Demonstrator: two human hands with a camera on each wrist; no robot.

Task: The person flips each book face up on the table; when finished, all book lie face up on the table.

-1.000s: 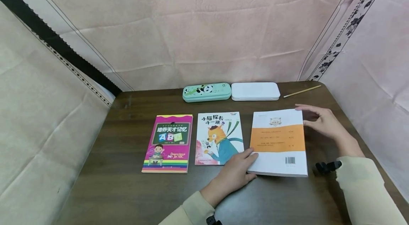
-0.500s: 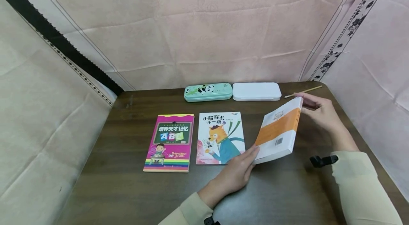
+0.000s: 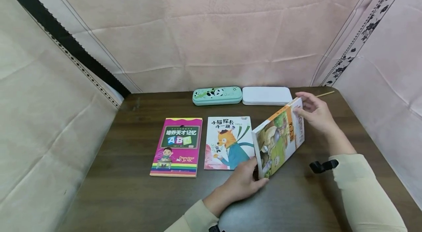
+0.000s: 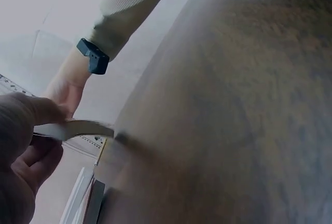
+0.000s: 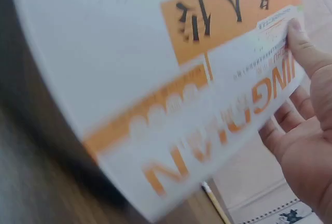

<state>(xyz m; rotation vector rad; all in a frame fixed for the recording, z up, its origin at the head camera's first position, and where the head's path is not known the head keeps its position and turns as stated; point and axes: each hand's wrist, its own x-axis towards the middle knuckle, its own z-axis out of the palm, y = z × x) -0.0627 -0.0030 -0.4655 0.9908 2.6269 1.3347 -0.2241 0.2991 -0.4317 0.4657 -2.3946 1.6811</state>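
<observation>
A thick book (image 3: 275, 142) is tilted up off the table at the right, its green illustrated front cover now toward me. My left hand (image 3: 239, 185) grips its lower left edge, the thumb on the cover side. At the upper right corner my right hand (image 3: 314, 113) pinches the book. The right wrist view has the right thumb (image 5: 306, 45) on the white and orange cover, fingers behind it. The left wrist view shows the left hand (image 4: 23, 151) with the book's edge (image 4: 85, 128) between thumb and fingers. Left of it lies a fox picture book (image 3: 227, 144).
A pink ABC book (image 3: 176, 148) lies farther left on the brown table (image 3: 132, 195). Along the back edge are a green panda pencil case (image 3: 217, 96), a white case (image 3: 267, 96) and a pencil (image 3: 326, 93), partly behind the right hand. Fabric hangs behind and beside the table.
The book lay with its back cover up, then was lifted by its right side and turned over toward the left. The right hand took hold of its corner and moved left with it.
</observation>
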